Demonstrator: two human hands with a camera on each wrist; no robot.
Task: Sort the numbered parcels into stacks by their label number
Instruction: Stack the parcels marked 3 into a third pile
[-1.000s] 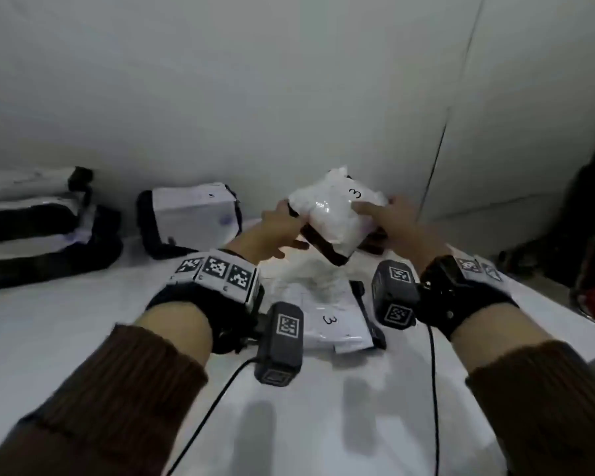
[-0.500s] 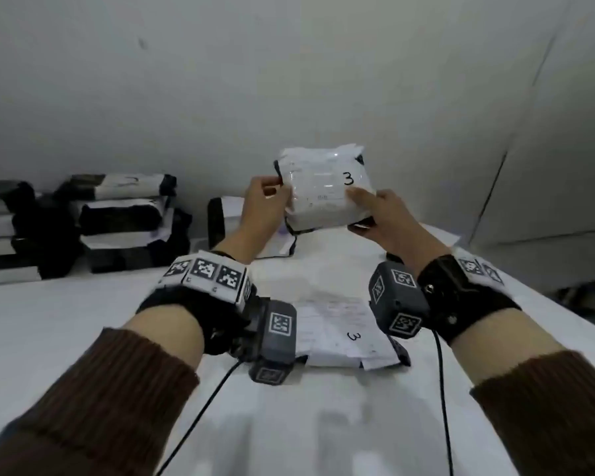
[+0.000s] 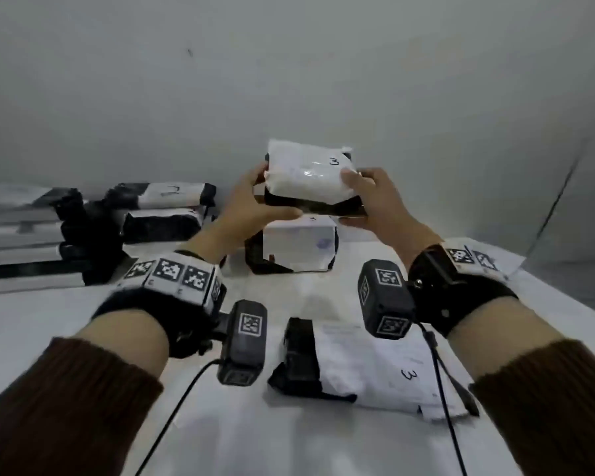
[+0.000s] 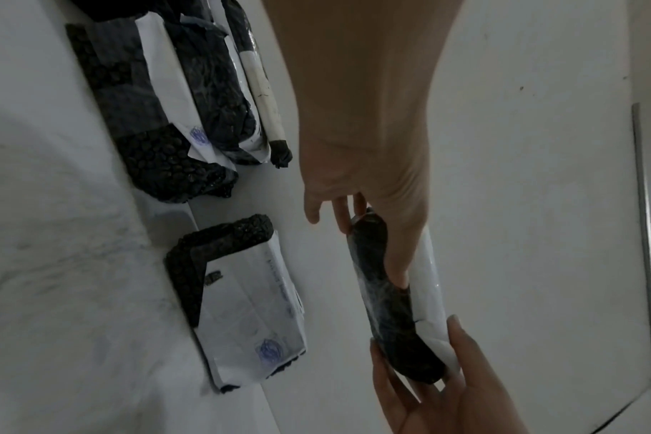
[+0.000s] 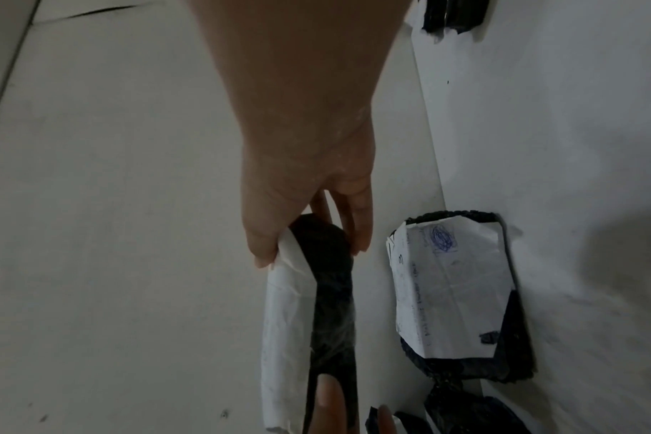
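Both hands hold one black parcel [image 3: 306, 176] with a white label marked 3, level and in the air near the wall. My left hand [image 3: 255, 199] grips its left end, thumb on top and fingers beneath. My right hand [image 3: 364, 197] grips the right end the same way. Directly below lies another labelled parcel [image 3: 296, 243] on the table by the wall; the right wrist view shows a 3 on this parcel [image 5: 450, 293]. In the left wrist view the held parcel [image 4: 391, 308] hangs apart from it. A third parcel marked 3 [image 3: 375, 372] lies near me.
At the left along the wall stands a stack of parcels [image 3: 165, 207] whose top label reads 2, and a taller stack [image 3: 21, 235] further left. The white table [image 3: 83, 338] ends at its right edge [image 3: 564, 304]. Camera cables hang from both wrists.
The hands have carried the held parcel leftwards along the wall and turned it from tilted to level. It now hangs over the parcel by the wall.
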